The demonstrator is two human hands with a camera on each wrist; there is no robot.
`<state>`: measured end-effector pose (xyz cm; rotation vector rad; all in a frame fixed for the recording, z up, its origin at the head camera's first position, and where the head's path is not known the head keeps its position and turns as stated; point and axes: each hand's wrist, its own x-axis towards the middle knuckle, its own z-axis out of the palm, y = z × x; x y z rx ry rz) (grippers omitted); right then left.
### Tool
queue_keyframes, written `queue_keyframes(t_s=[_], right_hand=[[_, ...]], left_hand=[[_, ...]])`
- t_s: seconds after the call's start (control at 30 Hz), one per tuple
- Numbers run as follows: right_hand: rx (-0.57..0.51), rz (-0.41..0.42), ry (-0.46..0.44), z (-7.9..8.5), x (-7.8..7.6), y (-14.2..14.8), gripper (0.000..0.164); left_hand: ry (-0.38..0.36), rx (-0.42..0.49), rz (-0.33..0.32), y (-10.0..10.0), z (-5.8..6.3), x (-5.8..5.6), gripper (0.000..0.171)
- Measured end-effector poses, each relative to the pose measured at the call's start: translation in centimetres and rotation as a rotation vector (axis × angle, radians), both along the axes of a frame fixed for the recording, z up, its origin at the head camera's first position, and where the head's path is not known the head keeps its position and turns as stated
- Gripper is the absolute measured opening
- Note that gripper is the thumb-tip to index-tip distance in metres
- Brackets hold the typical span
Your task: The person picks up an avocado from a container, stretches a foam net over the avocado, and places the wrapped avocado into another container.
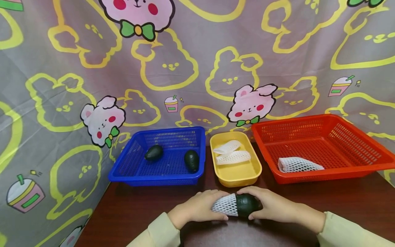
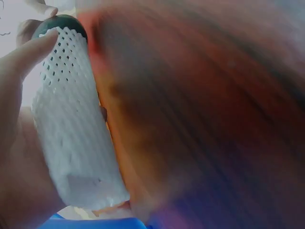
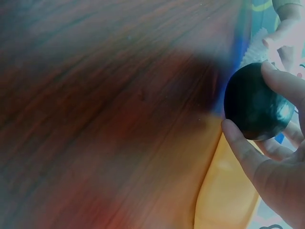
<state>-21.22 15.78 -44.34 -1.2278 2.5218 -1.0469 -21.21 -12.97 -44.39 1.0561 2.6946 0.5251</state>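
I saw the left hand (image 1: 202,207) grip the foam sleeve (image 1: 226,205) and the right hand (image 1: 273,206) hold the avocado (image 1: 246,205). Sleeving seemed midway, the next move calling for a deeper push.

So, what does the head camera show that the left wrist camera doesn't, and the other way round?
Only the head view: two loose dark green oval avocados in the blue plastic basket, and white foam nets in the yellow plastic tray and red plastic basket.

Only the left wrist view: the near end of the held white foam mesh sleeve.

Both: that sleeve over part of a dark green avocado, left fingers on it, right fingers at the fruit's bare end.
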Motion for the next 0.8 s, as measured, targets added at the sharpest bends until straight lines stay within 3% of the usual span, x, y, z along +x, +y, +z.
queue_keyframes(t_s=[0.2,0.3,0.5,0.63,0.8], right_hand=[[-0.027,0.013,-0.051,-0.2,-0.2,-0.2,0.062],[-0.059,0.031,-0.122,-0.3,-0.3,-0.2,0.062],[-0.136,0.072,-0.284,-0.5,-0.3,0.6,0.061],[-0.156,0.064,-0.32,-0.6,-0.5,1.2,0.061],[-0.185,0.052,-0.339,-0.8,-0.6,1.4,0.059]], left_hand=[[0.023,0.016,-0.001,0.8,0.0,-0.1,0.056],[0.016,0.016,0.004,1.0,-0.1,-0.1,0.056],[0.024,-0.005,0.044,0.4,-0.1,-0.1,0.072],[0.029,-0.001,0.086,-0.6,-0.1,-0.2,0.075],[0.005,0.061,0.108,-1.0,-0.4,-0.1,0.063]])
